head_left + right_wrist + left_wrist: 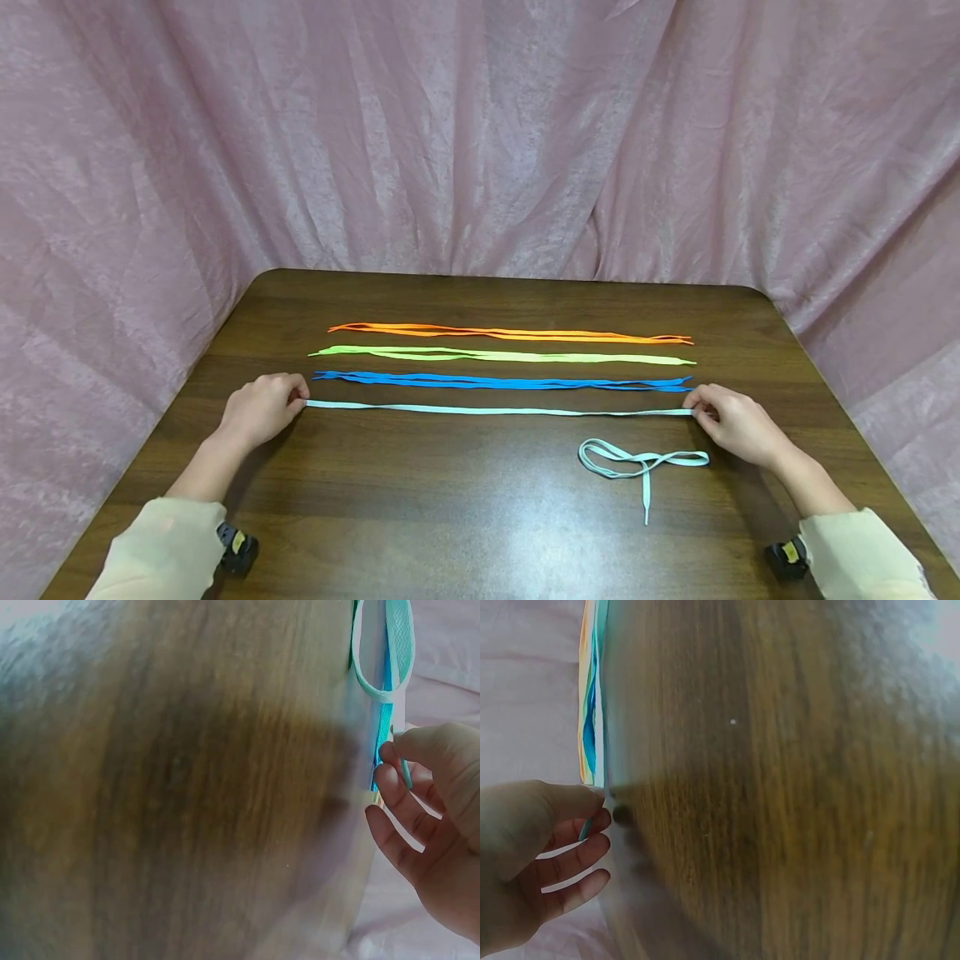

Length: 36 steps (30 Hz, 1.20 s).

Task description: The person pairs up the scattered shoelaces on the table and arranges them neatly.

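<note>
A pale mint shoelace [480,410] stretches nearly straight across the table in the head view, one end in each hand. My left hand [264,407] pinches its left end between thumb and forefinger; in the left wrist view the lace tip pokes out past the fingers [592,855]. At the other end my right hand [738,423] pinches the lace the same way, and its tip shows below the thumb in the right wrist view. Just beyond it lie blue shoelaces [487,382], parallel to it. Nearer me, a second mint shoelace [611,475] lies loosely looped.
Yellow-green shoelaces [510,356] and orange shoelaces [510,332] lie in rows behind the blue ones. They rest on a brown wooden table [375,517] with rounded far corners. A pink curtain [480,150] hangs around its far edge and sides.
</note>
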Each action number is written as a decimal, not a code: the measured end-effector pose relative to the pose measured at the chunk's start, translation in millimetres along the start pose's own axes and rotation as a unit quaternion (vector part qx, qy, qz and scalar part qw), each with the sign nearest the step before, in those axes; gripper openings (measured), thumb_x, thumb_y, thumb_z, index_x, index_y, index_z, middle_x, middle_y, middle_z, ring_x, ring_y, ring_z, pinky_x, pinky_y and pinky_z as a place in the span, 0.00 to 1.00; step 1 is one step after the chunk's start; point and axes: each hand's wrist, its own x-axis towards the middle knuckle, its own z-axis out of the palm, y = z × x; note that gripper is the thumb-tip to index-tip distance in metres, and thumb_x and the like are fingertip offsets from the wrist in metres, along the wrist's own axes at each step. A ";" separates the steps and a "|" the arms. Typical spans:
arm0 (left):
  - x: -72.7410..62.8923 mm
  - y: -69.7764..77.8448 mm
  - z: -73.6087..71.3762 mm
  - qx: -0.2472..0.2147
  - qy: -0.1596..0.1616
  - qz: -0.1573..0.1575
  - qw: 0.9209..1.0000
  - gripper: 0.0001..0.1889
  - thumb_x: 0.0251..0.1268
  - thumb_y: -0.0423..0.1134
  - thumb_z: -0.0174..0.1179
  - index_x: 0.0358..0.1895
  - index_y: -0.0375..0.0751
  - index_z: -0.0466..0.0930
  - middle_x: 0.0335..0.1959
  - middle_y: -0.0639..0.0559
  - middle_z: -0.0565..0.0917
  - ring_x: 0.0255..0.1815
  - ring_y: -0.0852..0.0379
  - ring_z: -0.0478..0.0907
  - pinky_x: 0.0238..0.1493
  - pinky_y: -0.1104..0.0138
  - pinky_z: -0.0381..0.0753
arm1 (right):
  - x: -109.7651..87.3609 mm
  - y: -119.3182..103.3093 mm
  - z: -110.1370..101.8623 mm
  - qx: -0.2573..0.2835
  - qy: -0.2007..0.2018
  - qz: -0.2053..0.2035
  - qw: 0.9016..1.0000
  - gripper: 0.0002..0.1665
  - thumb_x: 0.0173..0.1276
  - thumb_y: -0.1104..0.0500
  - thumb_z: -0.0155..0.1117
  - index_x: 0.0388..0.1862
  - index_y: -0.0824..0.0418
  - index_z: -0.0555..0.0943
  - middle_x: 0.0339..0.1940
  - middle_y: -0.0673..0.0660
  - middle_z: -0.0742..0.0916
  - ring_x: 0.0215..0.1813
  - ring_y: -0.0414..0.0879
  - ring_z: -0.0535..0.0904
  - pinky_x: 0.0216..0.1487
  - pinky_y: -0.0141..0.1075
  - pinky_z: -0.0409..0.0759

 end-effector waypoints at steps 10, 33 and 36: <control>3.2 2.2 -0.1 0.001 -0.008 -0.003 1.000 0.07 0.52 0.35 0.61 0.22 0.52 0.74 0.21 0.57 0.74 0.22 0.53 0.72 0.18 0.59 0.66 | 0.9 3.0 2.8 -0.008 -0.016 0.014 1.000 0.17 0.44 0.74 0.65 0.24 0.53 0.74 0.22 0.42 0.75 0.26 0.30 0.68 0.26 0.29 0.69; 3.0 1.6 1.6 -0.007 0.002 0.002 1.000 0.06 0.50 0.35 0.64 0.26 0.49 0.76 0.26 0.55 0.75 0.26 0.53 0.74 0.21 0.57 0.69 | -0.6 0.4 7.2 -0.014 -0.005 -0.014 1.000 0.19 0.39 0.73 0.71 0.23 0.52 0.75 0.24 0.44 0.75 0.28 0.38 0.70 0.30 0.28 0.68; 2.3 1.6 1.0 -0.005 0.000 -0.001 1.000 0.05 0.49 0.35 0.64 0.27 0.49 0.77 0.27 0.54 0.76 0.27 0.52 0.75 0.22 0.56 0.70 | -1.8 0.4 7.1 -0.013 -0.008 -0.016 1.000 0.18 0.40 0.73 0.71 0.25 0.54 0.76 0.25 0.46 0.76 0.29 0.40 0.72 0.31 0.32 0.71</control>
